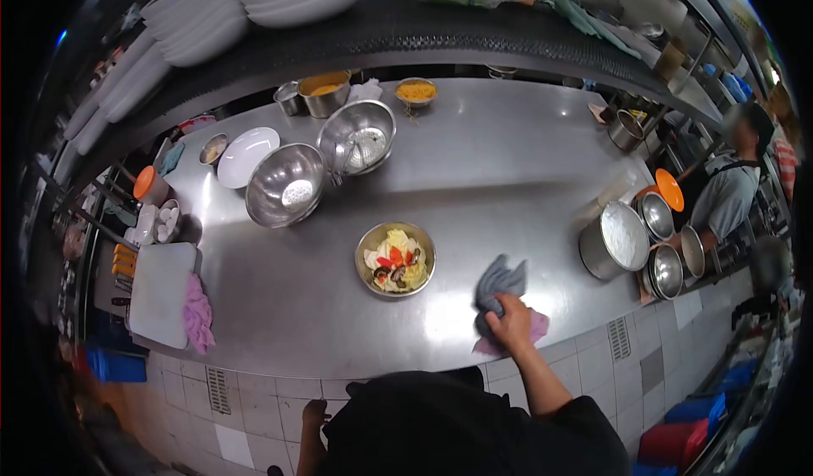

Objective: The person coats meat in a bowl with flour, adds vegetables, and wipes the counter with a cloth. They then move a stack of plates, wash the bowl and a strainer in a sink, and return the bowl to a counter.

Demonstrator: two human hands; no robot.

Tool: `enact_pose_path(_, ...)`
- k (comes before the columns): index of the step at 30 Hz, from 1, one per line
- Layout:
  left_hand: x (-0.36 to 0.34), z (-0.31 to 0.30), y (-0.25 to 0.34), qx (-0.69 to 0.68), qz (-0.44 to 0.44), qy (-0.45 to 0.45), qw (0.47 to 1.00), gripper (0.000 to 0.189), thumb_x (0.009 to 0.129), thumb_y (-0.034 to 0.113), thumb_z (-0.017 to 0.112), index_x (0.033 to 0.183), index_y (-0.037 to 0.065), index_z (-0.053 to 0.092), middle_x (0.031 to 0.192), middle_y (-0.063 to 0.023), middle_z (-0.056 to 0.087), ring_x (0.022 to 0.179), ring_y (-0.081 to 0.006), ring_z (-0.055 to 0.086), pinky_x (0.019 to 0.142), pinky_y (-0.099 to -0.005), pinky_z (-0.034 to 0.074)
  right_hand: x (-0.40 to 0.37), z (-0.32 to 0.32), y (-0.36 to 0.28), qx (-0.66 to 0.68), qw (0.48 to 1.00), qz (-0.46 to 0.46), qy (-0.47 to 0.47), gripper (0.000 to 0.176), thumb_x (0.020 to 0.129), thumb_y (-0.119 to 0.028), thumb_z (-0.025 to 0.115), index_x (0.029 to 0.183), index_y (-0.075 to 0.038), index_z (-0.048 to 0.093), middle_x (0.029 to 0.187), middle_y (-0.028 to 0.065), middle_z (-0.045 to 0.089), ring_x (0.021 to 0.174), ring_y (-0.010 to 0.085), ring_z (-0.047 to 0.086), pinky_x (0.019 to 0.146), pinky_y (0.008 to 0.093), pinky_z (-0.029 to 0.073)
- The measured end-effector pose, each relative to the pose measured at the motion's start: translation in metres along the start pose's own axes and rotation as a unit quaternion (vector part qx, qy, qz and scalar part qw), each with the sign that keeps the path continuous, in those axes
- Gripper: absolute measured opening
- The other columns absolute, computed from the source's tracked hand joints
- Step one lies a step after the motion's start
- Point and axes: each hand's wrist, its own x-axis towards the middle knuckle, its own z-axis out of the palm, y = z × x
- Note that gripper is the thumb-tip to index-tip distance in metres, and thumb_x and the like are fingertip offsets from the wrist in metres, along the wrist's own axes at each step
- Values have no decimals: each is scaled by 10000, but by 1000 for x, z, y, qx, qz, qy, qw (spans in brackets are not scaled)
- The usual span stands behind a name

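Note:
My right hand (511,322) is closed on a crumpled grey cloth (501,279) near the front edge of the steel table. A pink cloth (539,327) lies partly beneath that hand. My left hand (316,412) hangs low beside my body, off the table; its fingers are too dark and small to read. Left of the cloths stands a metal bowl (363,279) with cabbage, red pepper pieces and dark slices that look like mushroom in it.
Two steel mixing bowls (269,211) (325,137) and a white oval plate (241,156) stand at the back left. A cutting board (159,294) lies at the left edge. At right are a large pot (595,251) and a person (735,192).

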Motion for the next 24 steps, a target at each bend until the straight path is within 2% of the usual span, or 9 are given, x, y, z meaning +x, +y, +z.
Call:
enact_pose_path(1, 0, 3, 6, 0, -5, 8, 1000, 502, 541, 176, 864, 955, 50, 609, 980, -132, 651, 938, -345, 614, 779, -430, 522, 6, 10, -5, 80, 997, 19, -4, 407, 695, -220, 679, 1071, -67, 664, 1039, 165, 666, 963, 371, 620, 875, 437, 488)
enact_pose_path(3, -4, 3, 13, -33, 76, 233, 969, 558, 520, 196, 869, 992, 37, 616, 1004, -136, 656, 955, -349, 613, 801, -421, 522, 26, -5, -29, 115, 992, 45, -15, 404, 712, -192, 663, 1083, -35, 652, 1075, 178, 664, 979, 369, 635, 887, 407, 502)
enact_pose_path(4, -2, -4, 9, -13, 63, 151, 986, 494, 649, 250, 835, 1041, 36, 625, 998, -124, 667, 944, -306, 644, 776, -406, 540, 36, -13, -38, 147, 986, 75, 19, 391, 715, -178, 661, 1076, -28, 650, 1057, 176, 665, 962, 359, 641, 873, 397, 506)
enact_pose_path(5, -8, -32, 24, -187, -40, 61, 980, 453, 711, 271, 794, 1059, 35, 624, 1000, -120, 668, 931, -285, 651, 762, -393, 545, 46, -22, -46, 178, 977, 107, 53, 379, 718, -164, 660, 1068, -21, 648, 1040, 174, 666, 944, 349, 648, 859, 386, 509)
enact_pose_path(7, -25, -149, 91, -508, -319, 6, 800, 392, 834, 314, 711, 1093, 33, 624, 1004, -110, 669, 904, -244, 666, 733, -367, 555, 63, -38, -46, 173, 975, 68, 119, 380, 723, -147, 652, 1080, -16, 641, 1051, 167, 658, 958, 344, 634, 851, 385, 501)
enact_pose_path(10, -35, -191, 73, -545, -223, -119, 800, 381, 939, 356, 576, 1124, 25, 617, 1012, -103, 663, 842, -196, 672, 704, -318, 556, 78, -24, -23, 61, 982, 18, 176, 405, 732, -176, 654, 1111, -35, 635, 1109, 164, 641, 1030, 363, 601, 908, 413, 471)
enact_pose_path(14, -33, -265, 66, -603, -110, -129, 779, 368, 944, 342, 579, 1112, 17, 617, 998, -97, 666, 816, -183, 667, 694, -301, 549, 77, 37, 12, -157, 978, 16, 136, 459, 757, -295, 654, 1152, -65, 627, 1244, 153, 589, 1164, 361, 524, 1012, 491, 373)
enact_pose_path(20, 46, -320, 24, -552, -23, 223, 803, 362, 955, 314, 580, 1114, -10, 609, 899, -47, 671, 803, -137, 640, 685, -283, 519, 80, 53, 11, -225, 971, 53, 62, 509, 804, -365, 635, 1219, -73, 599, 1334, 164, 529, 1262, 367, 451, 1062, 540, 305)
enact_pose_path(24, 108, -343, 26, -302, -53, 431, 849, 393, 929, 318, 588, 1160, 0, 600, 1122, -137, 629, 1062, -260, 591, 909, -403, 464, 72, 45, -31, -153, 975, -12, 162, 477, 825, -279, 652, 1230, -39, 574, 1307, 237, 520, 1232, 400, 464, 1062, 505, 319)
